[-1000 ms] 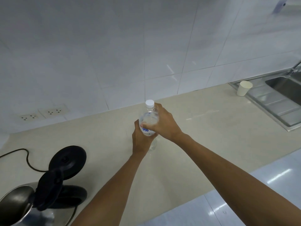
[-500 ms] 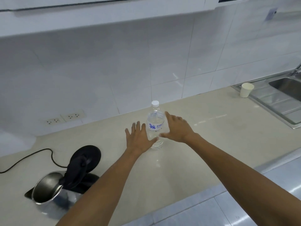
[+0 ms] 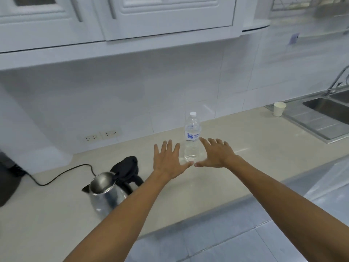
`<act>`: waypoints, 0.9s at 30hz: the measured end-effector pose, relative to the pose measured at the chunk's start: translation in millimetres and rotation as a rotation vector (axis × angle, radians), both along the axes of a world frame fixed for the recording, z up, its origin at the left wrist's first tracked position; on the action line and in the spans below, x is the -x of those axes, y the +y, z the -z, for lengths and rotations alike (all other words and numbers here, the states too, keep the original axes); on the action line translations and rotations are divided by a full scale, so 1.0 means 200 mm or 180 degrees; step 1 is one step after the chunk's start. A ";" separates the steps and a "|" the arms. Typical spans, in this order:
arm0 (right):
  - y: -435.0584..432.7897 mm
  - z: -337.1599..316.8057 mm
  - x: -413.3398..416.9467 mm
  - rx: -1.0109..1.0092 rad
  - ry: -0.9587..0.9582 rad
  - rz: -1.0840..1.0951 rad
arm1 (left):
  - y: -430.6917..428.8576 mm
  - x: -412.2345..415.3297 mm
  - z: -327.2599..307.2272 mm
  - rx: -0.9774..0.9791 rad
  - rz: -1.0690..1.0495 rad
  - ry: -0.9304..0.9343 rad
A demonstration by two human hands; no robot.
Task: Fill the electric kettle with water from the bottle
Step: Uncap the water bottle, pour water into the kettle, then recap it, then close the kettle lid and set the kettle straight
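A clear plastic water bottle (image 3: pixel 192 137) with a white cap and a blue-printed label stands upright on the beige counter (image 3: pixel 222 178). My left hand (image 3: pixel 168 159) is spread flat just left of it, and my right hand (image 3: pixel 215 154) is spread just right of it. Neither hand holds the bottle; the thumbs nearly meet in front of its base. The steel electric kettle (image 3: pixel 105 193) stands at the counter's front left with its black lid (image 3: pixel 125 167) tipped open and its black handle partly hidden by my left forearm.
A black power cord (image 3: pixel 62 176) runs left from the kettle toward a dark object (image 3: pixel 7 178) at the left edge. Wall sockets (image 3: pixel 101 135) sit behind. A paper cup (image 3: pixel 279 109) stands by the steel sink (image 3: pixel 324 114) at right. White cabinets hang overhead.
Both hands let go of the bottle and opened flat beside it. The view rose and pulled back, bringing the whole kettle and the upper cabinets into sight.
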State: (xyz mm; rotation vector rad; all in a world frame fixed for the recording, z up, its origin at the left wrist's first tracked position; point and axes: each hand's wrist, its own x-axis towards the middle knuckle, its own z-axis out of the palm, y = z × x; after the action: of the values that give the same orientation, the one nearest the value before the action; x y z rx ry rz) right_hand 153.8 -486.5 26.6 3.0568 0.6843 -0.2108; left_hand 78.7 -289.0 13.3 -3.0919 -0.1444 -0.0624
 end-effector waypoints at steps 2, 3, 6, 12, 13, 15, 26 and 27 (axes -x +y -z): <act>0.04 -0.04 0.10 -0.0004 -0.0066 -0.0053 | 0.03 0.12 -0.05 -0.0022 0.0020 -0.0082; 0.07 -0.06 0.14 -0.0019 -0.0082 -0.0079 | 0.06 0.17 -0.08 -0.0033 0.0021 -0.0105; 0.19 -0.11 0.27 -0.0076 -0.0117 -0.0174 | 0.18 0.31 -0.13 -0.0086 -0.0036 -0.0162; 0.49 -0.14 0.45 -0.0151 -0.0040 -0.0463 | 0.51 0.55 -0.14 -0.0032 -0.0328 -0.0247; 0.54 -0.14 0.47 -0.0150 -0.0028 -0.0520 | 0.56 0.58 -0.14 -0.0027 -0.0380 -0.0233; 0.65 -0.12 0.51 -0.0146 -0.0013 -0.0631 | 0.67 0.64 -0.12 -0.0031 -0.0478 -0.0224; 1.07 -0.11 0.53 -0.0229 0.0130 -0.0945 | 1.11 0.80 0.11 0.0127 -0.1081 0.0134; 1.09 -0.10 0.53 -0.0188 0.0093 -0.0973 | 1.14 0.81 0.12 0.0118 -0.1101 0.0157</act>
State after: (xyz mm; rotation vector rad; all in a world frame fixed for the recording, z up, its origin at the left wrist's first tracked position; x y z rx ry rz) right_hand 48.6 -268.5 46.2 2.9532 1.1634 -0.2352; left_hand -82.5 -61.2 -11.4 -3.0493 -0.6794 0.0295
